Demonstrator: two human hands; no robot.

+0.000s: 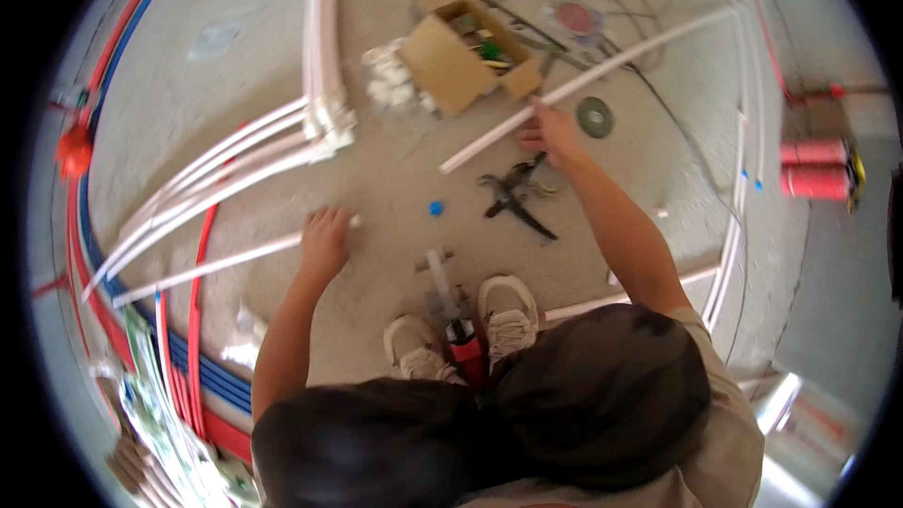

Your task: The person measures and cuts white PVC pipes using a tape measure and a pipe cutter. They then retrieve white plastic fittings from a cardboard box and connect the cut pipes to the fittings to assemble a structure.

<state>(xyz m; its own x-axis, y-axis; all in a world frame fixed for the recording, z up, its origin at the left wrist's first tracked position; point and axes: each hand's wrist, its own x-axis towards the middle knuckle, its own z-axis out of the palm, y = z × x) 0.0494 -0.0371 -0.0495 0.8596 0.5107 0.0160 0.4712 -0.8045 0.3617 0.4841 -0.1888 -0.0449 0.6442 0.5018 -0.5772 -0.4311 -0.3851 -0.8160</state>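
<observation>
Left pipe (226, 263) and right pipe (625, 63), both thin and pale, are held one to each hand above or on the floor (386, 165); the view does not settle which. The left hand (325, 237) is closed round its pipe close to the near end, with a short stub showing past the fingers. The right hand (553, 134) is curled on its pipe, nearer the lower end, while the long part slants up to the right. Just below the right hand lie dark tools (513, 199), crossed and blurred, so I cannot tell how many. One blue cap (435, 209) sits between the hands, and one round disc (587, 120) lies just beside the right wrist. Beyond the right hand stands one open box (442, 61) with green and other small parts inside, and against its left side a heap of white fittings (388, 80), too blurred to count. Further left is one bundle of pipes (324, 47), its number unclear. Nearer the body are two shoes (509, 315) with one red tool (467, 353) between them. At the far right lie two red cylinders (814, 169), side by side.
</observation>
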